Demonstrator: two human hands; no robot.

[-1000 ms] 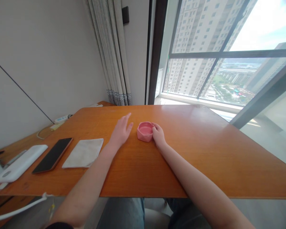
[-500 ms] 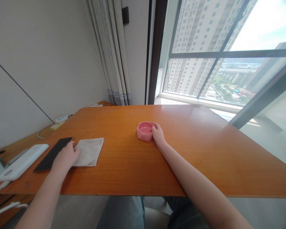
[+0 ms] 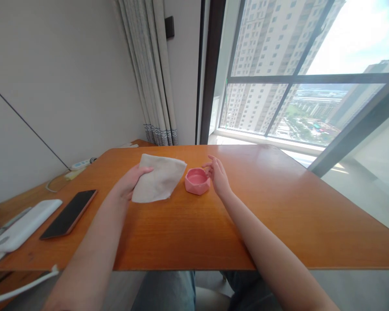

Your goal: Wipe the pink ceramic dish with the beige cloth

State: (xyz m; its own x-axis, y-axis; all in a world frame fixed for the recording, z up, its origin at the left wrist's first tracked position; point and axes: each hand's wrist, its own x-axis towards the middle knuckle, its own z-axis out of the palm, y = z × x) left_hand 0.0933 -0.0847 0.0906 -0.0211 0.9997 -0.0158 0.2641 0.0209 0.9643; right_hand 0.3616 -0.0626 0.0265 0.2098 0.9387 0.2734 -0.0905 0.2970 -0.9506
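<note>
Head view: an orange wooden table fills the scene. At its centre sits a small pink dish. At nine o'clock of the dish, the left hand pinches a pale cloth, almost touching it. At three o'clock, nearer, the right hand hovers, fingers loosely spread.

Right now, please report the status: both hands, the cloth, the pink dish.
Left hand grips white cloth, lifted beside pink dish. Right hand open, just right of dish, contact unclear. Phone and power bank lie far left.
</note>
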